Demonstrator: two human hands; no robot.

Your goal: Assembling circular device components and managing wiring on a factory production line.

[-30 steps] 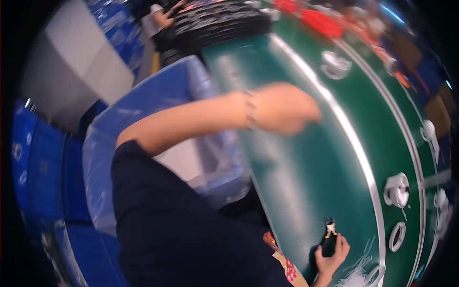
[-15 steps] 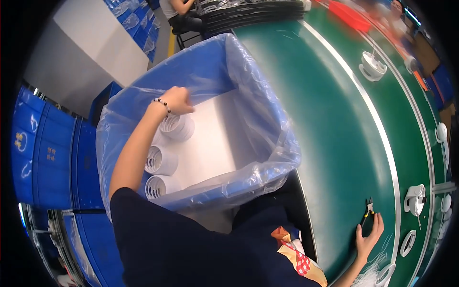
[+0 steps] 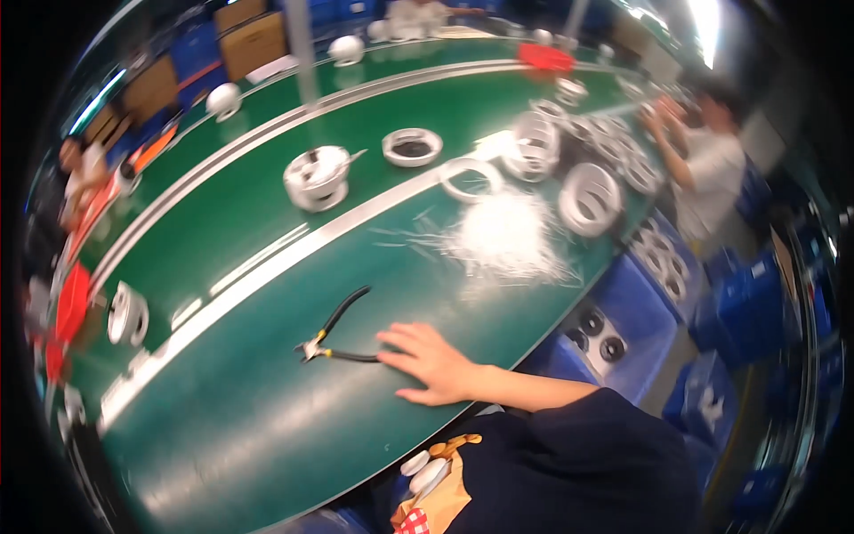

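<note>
Right hand (image 3: 431, 363) has opened wider by the pliers (image 3: 311, 348).

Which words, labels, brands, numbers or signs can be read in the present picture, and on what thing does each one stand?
None can be read.
Cutters near the right hand: no lettering that I can make out.
White round housing: blurred, nothing legible.
Blue crates at the right: too blurred to read.
Cardboard box at the back: too small and blurred.

Cardboard boxes (image 3: 253, 46) stand upper left, a red tray (image 3: 544, 58) and blue bins (image 3: 749, 307) right.
</note>
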